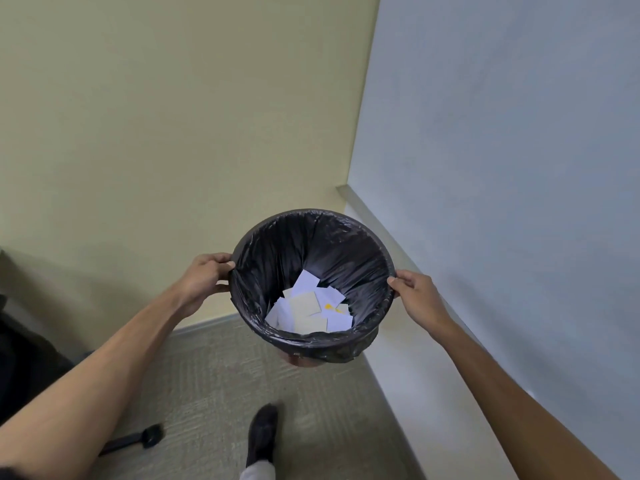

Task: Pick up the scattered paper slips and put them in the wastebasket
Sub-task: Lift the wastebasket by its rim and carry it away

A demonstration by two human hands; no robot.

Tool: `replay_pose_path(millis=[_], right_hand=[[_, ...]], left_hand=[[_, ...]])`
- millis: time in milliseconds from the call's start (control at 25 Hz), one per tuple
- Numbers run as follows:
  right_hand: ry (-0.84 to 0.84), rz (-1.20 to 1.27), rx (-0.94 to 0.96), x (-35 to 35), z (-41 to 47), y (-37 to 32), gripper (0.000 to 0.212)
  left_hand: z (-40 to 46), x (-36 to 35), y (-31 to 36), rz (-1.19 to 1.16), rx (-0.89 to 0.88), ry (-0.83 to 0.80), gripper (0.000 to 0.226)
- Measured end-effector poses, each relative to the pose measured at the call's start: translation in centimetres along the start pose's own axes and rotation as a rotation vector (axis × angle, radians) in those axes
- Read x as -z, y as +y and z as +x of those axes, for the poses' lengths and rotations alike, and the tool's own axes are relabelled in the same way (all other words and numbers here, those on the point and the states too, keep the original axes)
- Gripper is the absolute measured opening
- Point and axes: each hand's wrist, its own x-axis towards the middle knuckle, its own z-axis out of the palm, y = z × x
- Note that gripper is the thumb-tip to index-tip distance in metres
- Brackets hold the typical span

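A round wastebasket (277, 237) lined with a black plastic bag is held up in the air above the carpet, near a room corner. My left hand (204, 278) grips its rim on the left side, thumb over the edge. My right hand (415, 296) grips the rim on the right side the same way. Several white and pale yellow paper slips (311, 310) lie in a heap at the bottom of the bag. No slip is visible on the floor.
A yellow wall (173, 133) stands ahead and a pale blue wall (502, 133) to the right. My dark shoe (262, 434) stands on the grey-green carpet (214, 375). A black chair leg with caster (138, 439) lies at lower left beside a dark object.
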Motion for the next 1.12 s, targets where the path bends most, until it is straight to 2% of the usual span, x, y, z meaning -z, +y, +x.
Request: replay_pose_path(millis=[320,560,680,880,1120], right_hand=[[0.104,-0.013,-0.116,-5.9,13.4,1.1,0.019],[0.078,-0.049,-0.285,-11.1,23.4,3.7,0.019],[0.042,-0.026,-0.368,-12.8,28.0,6.0,0.021],[-0.009,0.008,-0.468,-15.8,36.3,14.2,0.032],[-0.034,-0.061,-0.570,-22.8,43.7,29.8,0.041]], left_hand=[[17.2,3.1,-0.5,0.166,0.051,-0.135,0.027],[30.4,2.5,-2.7,0.251,0.162,-0.175,0.034],[35.2,0.7,-4.7,0.259,0.247,-0.143,0.035],[42.1,-3.9,-11.6,0.235,0.369,-0.067,0.038],[49.2,-10.9,-25.5,0.208,0.492,0.035,0.035]])
